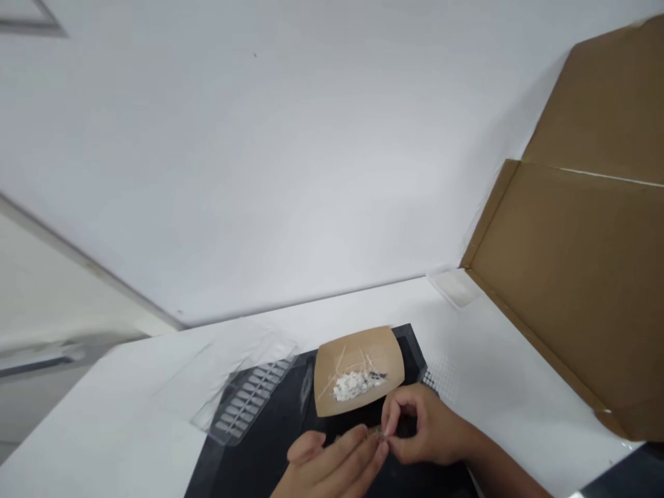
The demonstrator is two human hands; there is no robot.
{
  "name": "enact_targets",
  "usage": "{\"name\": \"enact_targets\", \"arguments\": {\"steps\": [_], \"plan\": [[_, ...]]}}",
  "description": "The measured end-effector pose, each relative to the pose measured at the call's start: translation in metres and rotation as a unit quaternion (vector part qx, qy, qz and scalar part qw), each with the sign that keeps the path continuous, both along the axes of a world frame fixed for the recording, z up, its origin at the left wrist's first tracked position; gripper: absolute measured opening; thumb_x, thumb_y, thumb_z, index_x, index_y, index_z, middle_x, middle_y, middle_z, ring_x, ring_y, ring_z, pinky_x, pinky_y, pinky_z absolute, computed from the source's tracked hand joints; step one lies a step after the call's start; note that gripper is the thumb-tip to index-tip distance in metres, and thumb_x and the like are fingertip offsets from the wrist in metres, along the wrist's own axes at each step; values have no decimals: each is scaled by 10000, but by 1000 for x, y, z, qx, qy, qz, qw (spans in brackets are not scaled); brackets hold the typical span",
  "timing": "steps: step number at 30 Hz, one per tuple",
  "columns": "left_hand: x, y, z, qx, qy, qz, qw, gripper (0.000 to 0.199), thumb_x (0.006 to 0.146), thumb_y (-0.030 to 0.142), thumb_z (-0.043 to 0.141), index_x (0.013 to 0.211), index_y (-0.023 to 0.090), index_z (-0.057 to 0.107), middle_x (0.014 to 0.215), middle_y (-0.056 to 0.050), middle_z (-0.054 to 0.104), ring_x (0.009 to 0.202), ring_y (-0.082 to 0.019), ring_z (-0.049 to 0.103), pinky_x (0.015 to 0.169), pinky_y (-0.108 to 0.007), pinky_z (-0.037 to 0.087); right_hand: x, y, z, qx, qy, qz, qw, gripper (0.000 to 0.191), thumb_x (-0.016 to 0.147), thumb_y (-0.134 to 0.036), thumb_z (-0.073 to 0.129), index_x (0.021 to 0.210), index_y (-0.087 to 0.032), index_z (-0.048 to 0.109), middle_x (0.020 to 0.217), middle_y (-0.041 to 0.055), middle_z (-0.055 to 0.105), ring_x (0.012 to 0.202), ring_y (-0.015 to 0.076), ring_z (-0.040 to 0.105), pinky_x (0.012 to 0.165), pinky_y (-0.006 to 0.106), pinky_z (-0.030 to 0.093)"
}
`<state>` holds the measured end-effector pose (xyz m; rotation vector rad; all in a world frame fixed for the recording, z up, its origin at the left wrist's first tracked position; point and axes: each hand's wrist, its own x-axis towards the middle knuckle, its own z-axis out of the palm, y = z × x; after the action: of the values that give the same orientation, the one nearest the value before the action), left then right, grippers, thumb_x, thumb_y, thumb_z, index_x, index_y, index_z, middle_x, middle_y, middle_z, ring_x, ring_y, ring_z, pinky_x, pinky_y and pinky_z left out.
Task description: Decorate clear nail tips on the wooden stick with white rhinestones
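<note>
My left hand [335, 467] reaches in from the bottom edge, its fingers long and pressed together. Its fingertips meet those of my right hand [422, 425], where thumb and index finger pinch. Something tiny is between the fingertips, too small and too covered to name. Just beyond both hands sits a shallow brown paper tray [326, 353]. In it lie a heap of small white pieces [353, 385], a few dark bits and some thin clear strands. Beneath the tray and hands is a black mat [283, 429].
Left of the tray lies a clear plastic sheet with rows of oval pieces [254, 398]. Near it is clear plastic packaging [223, 360]. Right of the tray is a sheet of white dots [440, 377]. A small clear tray [454, 287] stands by the wall, beside an open cardboard box [565, 297].
</note>
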<state>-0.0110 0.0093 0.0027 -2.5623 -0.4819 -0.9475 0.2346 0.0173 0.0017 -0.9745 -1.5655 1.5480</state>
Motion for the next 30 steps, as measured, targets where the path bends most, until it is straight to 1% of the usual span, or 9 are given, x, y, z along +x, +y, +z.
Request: {"name": "enact_targets", "arguments": {"steps": [2,5,7,11,16,20,23,25,30], "plan": [[1,1,7,-22,1,2,1000,429,1116,114,374,1164,203,791,1072,6,832,1047,-140,717,890,-295,447,1,0,-2,-12,-17,3,1000,146,699,-212,807,721,-192,665,841,22,739,651,112,587,556,221,416],[2,2,15,-20,-17,-1,1000,328,1102,134,467,1148,216,781,1011,10,828,1003,-140,711,926,-305,420,1,-1,-5,-18,-27,14,999,186,729,-268,829,739,-188,661,815,15,724,617,100,562,544,220,400],[4,2,15,-23,-40,-2,999,303,1102,145,479,1141,209,772,986,1,817,994,-140,702,966,-315,395,0,-1,-8,-15,-18,22,999,215,741,-291,840,755,-187,653,802,12,719,625,101,567,560,222,407],[6,4,10,-58,-15,11,998,310,1119,186,436,1179,175,740,982,-37,772,972,-155,679,989,-341,379,-2,1,-8,-21,15,38,999,291,758,-358,869,795,-191,634,810,9,726,668,112,594,615,233,441],[4,4,10,-37,2,13,999,295,1117,170,435,1171,171,725,925,-22,749,882,-159,657,952,-355,378,0,3,-4,13,5,78,997,330,801,-445,865,805,-185,662,842,11,701,699,116,577,625,239,426],[0,5,8,-20,-1,42,999,275,1112,184,454,1176,177,721,977,-41,759,949,-174,664,954,-362,362,0,5,-8,26,-13,72,997,346,831,-486,851,840,-192,669,826,4,685,708,129,582,637,249,438],[-4,10,6,-32,12,71,997,273,1104,184,455,1184,170,715,978,-57,749,949,-185,655,941,-368,358,-4,9,-8,66,-53,20,996,318,854,-467,846,897,-192,694,782,-15,655,672,124,551,612,242,419],[-6,14,5,-46,-3,78,996,264,1096,175,471,1198,170,715,978,-56,753,914,-183,655,928,-378,345,-8,13,-3,106,-85,-15,991,291,869,-450,841,918,-192,714,767,-19,644,661,126,538,602,242,410],[-5,19,5,-85,-123,91,985,180,1045,143,615,1146,212,747,899,-10,767,823,-142,666,922,-381,325,-18,19,5,239,-125,-41,962,223,945,-423,780,918,-207,732,816,5,667,705,145,562,663,270,431]]}}
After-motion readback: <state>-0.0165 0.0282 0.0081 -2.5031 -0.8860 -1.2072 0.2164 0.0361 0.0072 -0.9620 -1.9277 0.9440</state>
